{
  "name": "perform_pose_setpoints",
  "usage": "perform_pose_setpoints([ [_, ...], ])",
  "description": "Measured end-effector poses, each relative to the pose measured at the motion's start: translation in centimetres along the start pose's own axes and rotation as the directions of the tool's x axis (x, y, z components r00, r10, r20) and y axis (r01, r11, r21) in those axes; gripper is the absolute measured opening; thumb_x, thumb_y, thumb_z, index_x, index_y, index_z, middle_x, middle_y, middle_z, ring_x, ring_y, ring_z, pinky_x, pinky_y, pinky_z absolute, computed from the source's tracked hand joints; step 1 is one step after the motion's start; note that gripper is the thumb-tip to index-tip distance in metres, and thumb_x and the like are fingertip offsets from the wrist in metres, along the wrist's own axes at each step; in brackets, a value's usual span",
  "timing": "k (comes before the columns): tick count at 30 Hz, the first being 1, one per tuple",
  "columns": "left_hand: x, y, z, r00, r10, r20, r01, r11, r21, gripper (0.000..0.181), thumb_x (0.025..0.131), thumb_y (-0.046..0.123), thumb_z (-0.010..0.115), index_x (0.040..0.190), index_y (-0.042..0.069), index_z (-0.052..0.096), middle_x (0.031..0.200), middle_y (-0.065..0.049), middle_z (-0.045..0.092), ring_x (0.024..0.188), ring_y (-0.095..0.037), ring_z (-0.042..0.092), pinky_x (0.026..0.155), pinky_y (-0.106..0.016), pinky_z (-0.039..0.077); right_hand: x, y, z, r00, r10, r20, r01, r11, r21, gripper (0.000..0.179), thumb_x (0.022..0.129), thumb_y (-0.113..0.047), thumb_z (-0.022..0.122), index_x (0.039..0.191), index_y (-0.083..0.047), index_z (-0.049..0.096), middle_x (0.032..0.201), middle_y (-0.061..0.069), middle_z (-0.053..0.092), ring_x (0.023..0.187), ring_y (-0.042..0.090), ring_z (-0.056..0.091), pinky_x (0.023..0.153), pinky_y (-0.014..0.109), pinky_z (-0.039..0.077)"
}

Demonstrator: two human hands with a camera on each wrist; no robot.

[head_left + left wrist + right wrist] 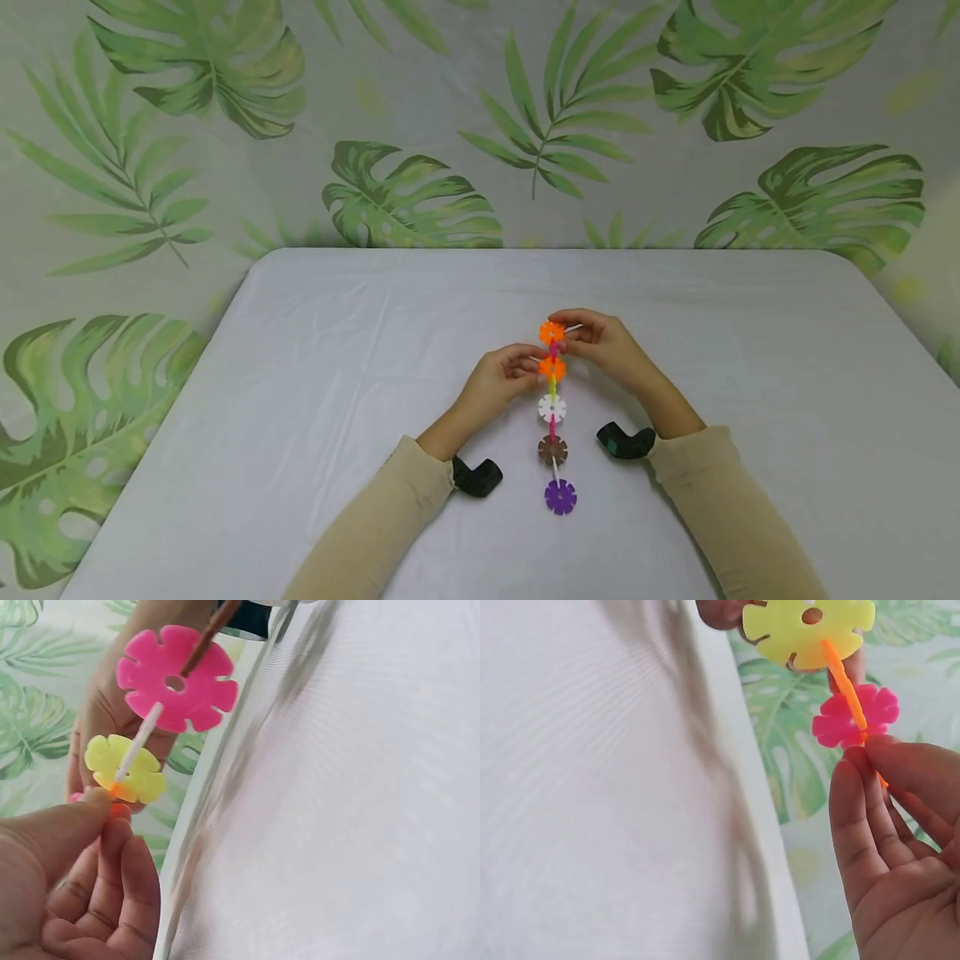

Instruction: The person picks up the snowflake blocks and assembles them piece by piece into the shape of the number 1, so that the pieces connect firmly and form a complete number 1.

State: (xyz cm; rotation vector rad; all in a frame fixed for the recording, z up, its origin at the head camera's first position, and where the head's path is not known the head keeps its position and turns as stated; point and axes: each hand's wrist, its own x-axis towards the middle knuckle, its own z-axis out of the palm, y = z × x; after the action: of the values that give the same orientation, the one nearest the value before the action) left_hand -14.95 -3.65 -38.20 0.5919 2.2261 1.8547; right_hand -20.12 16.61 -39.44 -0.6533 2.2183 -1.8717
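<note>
A chain of notched, flower-shaped interlocking discs runs up the middle of the head view. From its near end it has a purple disc, a brown disc and a white disc, with others slotted edge-on between. My left hand pinches the lower orange disc between thumb and fingers, just past the yellow disc. At the far end, my right hand pinches the top orange disc, next to a pink disc. Fingertips hide part of both orange discs.
A white-covered table lies under the chain. Behind it hangs a leaf-patterned cloth. Beige sleeves cover both forearms, and a black wrist device sits near each cuff.
</note>
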Motion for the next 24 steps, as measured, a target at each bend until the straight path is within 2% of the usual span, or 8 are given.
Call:
perform_pose_setpoints([
  [4,0.2,-0.7,0.2,1.000,-0.021,0.005,0.021,0.998,0.059,0.028,0.082,-0.003,0.061,0.110,-0.007,0.058,0.091,-0.020,0.062,0.078,-0.029,0.058,0.062,-0.015,0.043,0.1,0.9,-0.1,0.999,0.036,0.001,-0.036,0.997,-0.062,0.036,0.082,0.003,0.062,0.118,0.006,0.053,0.112,0.020,0.055,0.085,0.017,0.060,0.075,0.023,0.048],
  [10,1.2,-3.8,0.4,0.999,-0.054,0.004,0.053,0.986,0.158,0.027,0.082,0.008,0.066,0.108,0.005,0.062,0.082,-0.003,0.063,0.066,-0.012,0.055,0.055,-0.018,0.042,0.1,1.9,-0.2,1.000,0.024,0.018,-0.021,0.990,-0.140,0.033,0.083,0.004,0.060,0.115,0.006,0.056,0.108,0.020,0.057,0.083,0.018,0.057,0.075,0.019,0.046],
  [13,1.2,-3.9,0.5,0.998,-0.067,0.005,0.065,0.978,0.197,0.026,0.081,0.010,0.067,0.107,0.007,0.063,0.079,0.001,0.062,0.062,-0.008,0.053,0.053,-0.019,0.043,0.1,2.3,-0.2,0.999,0.030,0.022,-0.026,0.986,-0.163,0.032,0.083,0.003,0.059,0.115,0.006,0.056,0.105,0.019,0.058,0.081,0.016,0.055,0.072,0.019,0.045],
  [18,1.2,-3.9,0.7,0.997,-0.071,-0.004,0.070,0.966,0.249,0.026,0.080,0.013,0.069,0.105,0.007,0.063,0.078,0.003,0.061,0.061,-0.007,0.053,0.053,-0.019,0.043,0.0,2.5,-0.3,0.998,0.052,0.030,-0.045,0.979,-0.198,0.031,0.084,-0.001,0.061,0.114,0.004,0.057,0.088,0.015,0.059,0.068,0.013,0.050,0.058,0.020,0.043],
  [24,1.2,-3.8,0.8,0.997,-0.073,-0.008,0.073,0.958,0.276,0.027,0.081,0.015,0.068,0.106,0.007,0.064,0.078,0.004,0.060,0.060,-0.008,0.052,0.052,-0.019,0.043,0.0,2.3,-0.4,0.995,0.093,0.046,-0.080,0.968,-0.238,0.031,0.084,-0.004,0.062,0.114,0.002,0.057,0.083,0.011,0.058,0.063,0.013,0.047,0.055,0.021,0.042],
])
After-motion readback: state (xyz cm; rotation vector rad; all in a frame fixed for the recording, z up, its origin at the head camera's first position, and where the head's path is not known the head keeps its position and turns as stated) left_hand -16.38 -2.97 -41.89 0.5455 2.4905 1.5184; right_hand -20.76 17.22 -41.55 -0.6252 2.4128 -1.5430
